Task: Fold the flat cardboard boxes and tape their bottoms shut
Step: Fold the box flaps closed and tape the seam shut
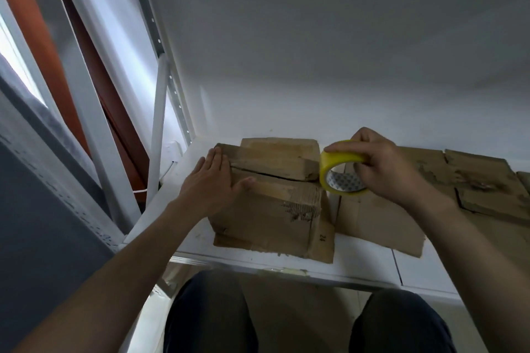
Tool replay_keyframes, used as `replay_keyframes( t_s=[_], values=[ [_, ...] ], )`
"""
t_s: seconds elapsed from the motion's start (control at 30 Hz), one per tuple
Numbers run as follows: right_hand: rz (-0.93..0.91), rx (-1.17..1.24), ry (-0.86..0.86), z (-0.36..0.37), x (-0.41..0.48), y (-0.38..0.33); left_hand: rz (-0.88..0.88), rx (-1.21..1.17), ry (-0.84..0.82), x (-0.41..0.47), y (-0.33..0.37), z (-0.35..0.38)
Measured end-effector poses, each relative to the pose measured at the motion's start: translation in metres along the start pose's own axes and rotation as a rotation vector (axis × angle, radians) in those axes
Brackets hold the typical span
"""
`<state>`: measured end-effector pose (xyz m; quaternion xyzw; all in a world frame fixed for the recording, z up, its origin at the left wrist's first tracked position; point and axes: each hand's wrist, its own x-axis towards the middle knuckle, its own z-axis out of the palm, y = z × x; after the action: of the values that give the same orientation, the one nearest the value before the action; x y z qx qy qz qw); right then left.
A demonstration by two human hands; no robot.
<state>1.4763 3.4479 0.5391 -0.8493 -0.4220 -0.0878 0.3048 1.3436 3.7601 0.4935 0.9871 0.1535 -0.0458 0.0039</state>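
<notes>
- our left hand lies flat, fingers straight, pressing the folded box flaps
- our right hand grips the yellow tape roll at the box's right edge

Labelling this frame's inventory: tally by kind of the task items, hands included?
Folded cardboard box: 1, pressed by the left hand
Flat cardboard: 2 distinguishable, the flat piece under the box and the flat piece on the right; overlaps may hide more
Yellow tape roll: 1, gripped by the right hand
Hands: 2
Total: 6
</notes>
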Motion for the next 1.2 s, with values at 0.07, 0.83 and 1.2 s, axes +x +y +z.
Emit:
replay_keyframes(
  t_s=[0.07,0.83,1.2],
  values=[
    [0.010,-0.030,-0.044,-0.005,-0.008,-0.001,-0.002,0.015,0.004,0.001,0.005,0.000],
    [0.011,-0.223,-0.145,0.047,-0.048,0.029,-0.024,-0.005,0.084,0.000,0.010,0.007],
    [-0.005,-0.221,-0.127,0.049,-0.051,0.029,0.342,-0.053,0.177,-0.018,0.133,0.028]
  ],
)
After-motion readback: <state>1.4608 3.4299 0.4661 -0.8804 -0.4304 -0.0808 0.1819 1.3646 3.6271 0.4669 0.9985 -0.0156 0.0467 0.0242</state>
